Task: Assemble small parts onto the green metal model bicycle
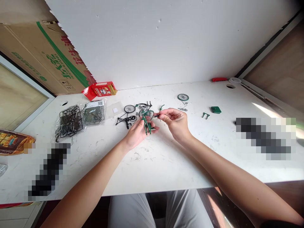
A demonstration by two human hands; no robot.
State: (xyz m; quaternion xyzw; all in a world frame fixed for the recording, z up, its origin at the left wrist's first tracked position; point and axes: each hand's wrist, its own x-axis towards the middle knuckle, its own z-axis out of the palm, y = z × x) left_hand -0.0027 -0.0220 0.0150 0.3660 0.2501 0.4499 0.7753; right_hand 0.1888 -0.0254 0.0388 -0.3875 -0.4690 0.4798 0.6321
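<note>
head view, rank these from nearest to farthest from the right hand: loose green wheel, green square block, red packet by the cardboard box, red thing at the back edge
From the right hand:
1. loose green wheel, just behind the hand.
2. green square block, off to its right.
3. red thing at the back edge, far right by the wall.
4. red packet, back left beside the cardboard box.

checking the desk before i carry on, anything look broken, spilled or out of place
Nothing looks broken or spilled. Loose parts lie scattered on the white table: a green wheel, a green block. The table's surface is scuffed with grey marks.
</note>
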